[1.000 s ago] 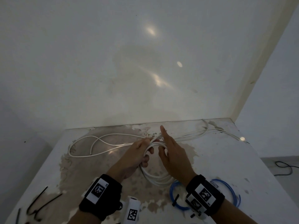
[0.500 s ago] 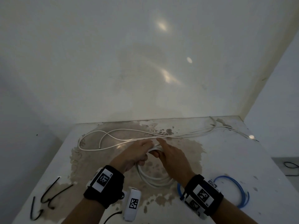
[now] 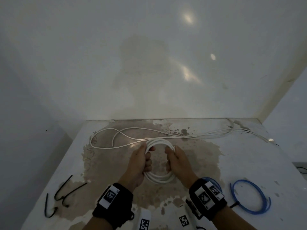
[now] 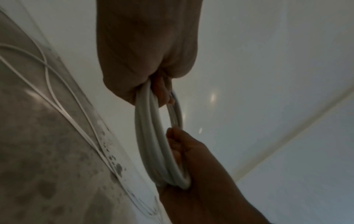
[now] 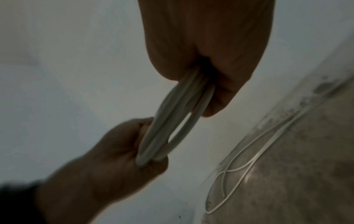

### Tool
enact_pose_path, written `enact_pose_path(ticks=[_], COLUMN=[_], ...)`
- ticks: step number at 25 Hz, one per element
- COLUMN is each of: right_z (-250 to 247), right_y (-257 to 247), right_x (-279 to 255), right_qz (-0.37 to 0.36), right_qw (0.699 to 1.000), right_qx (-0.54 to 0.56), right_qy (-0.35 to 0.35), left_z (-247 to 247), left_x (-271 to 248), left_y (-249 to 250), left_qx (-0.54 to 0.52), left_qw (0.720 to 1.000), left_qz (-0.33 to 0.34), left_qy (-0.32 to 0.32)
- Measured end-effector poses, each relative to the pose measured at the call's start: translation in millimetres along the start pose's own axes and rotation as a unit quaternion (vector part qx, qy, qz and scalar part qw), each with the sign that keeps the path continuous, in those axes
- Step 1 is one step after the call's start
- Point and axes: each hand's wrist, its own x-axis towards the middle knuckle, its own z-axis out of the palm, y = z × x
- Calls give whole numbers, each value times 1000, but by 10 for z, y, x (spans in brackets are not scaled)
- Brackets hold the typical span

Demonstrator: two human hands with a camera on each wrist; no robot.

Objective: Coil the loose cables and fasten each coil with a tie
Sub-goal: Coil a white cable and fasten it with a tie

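A white cable coil of several turns hangs between both hands over the stained table. My left hand grips the coil's left side, my right hand grips its right side. The left wrist view shows the coil running from my left hand to the right hand. In the right wrist view my right hand and the left hand clasp the coil. The cable's loose remainder lies in long loops along the table's far side.
A blue cable coil lies at the right near my right wrist. Black ties lie at the table's front left. A white wall stands right behind the table. The table's right edge drops to the floor, where a dark cord lies.
The hands have moved apart to opposite sides of the coil, spreading it into a round ring. Earlier they met at its far end. The head view has shifted.
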Motion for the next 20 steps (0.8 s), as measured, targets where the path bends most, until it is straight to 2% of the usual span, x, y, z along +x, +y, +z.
enact_pose_path(ticks=[3,5,7,9,12,14,16,18,20], right_z=[147,217,256,275,312,347,356,342,377], right_y=[-113,-136,-140,-128,-74,-13,7,-28,-92], right_x=[-58,-66,-58,-32,-9,-5,8,29,41], right_qz=[51,51,38,47,77,50,17,-2,-4], right_qw=[984,979,981,981,978,992,999,1000,999], right_qx=[156,180,178,178,187,113,36,19,25], right_qy=[-70,-75,-68,-62,-44,-11,4,-16,-45], left_z=[-206,-330,-391,-418,-452,-475,-527,-587,-608], left_x=[123,168,154,128,167,216,284,335,312], left_y=[68,46,-8,-47,-82,-106,-135,-146,-140], left_qx=[101,168,221,263,315,364,395,374,300], left_qw=[991,970,938,912,888,865,859,883,921], left_qz=[89,174,266,315,333,344,327,283,247], left_qy=[9,16,14,9,22,22,21,11,-7])
